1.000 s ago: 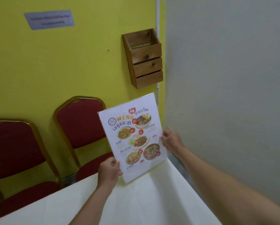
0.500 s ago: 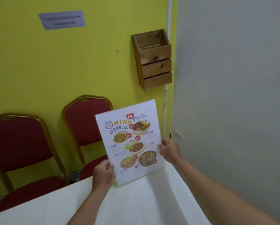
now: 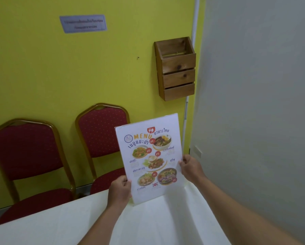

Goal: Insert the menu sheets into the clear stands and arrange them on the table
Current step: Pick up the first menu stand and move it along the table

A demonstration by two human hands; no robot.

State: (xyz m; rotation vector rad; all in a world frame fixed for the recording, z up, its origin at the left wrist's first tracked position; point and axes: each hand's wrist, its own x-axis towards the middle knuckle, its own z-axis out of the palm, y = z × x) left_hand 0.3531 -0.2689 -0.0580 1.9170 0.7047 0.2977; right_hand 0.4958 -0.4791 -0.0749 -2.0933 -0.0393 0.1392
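Table (image 3: 77, 227): covered in a plain white cloth, filling the lower frame; its far edge runs diagonally from lower left up toward the room corner; cloth smooth, with a soft fold near the far right corner

Menu stand (image 3: 149, 158): clear stand with a printed menu sheet inside, held upright with a slight lean to the left, its lower edge at or just above the cloth at the table's far corner; contact with the cloth cannot be told. Sheet white, headed "MENU" in orange, with Thai script and five photographs of dishes with red price dots

Left hand (image 3: 120, 191): grips the stand's lower left edge, fingers curled together around it, thumb on the front face

Right hand (image 3: 189, 167): pinches the stand's right edge at mid-height, thumb in front, the other fingers behind and out of sight

Wall, rear (image 3: 60, 76): yellow-green, carrying a small grey notice (image 3: 83, 23) with illegible text

Wooden wall box (image 3: 176, 68): slatted, open-topped, fixed near the corner above the stand

White conduit (image 3: 194, 23): runs vertically down the corner

Wall, right (image 3: 263, 85): pale grey

Banquet chairs: two, red upholstery and gold frames, side by side against the yellow wall beyond the table; left chair (image 3: 24, 152), right chair (image 3: 100, 133), the latter partly behind the stand
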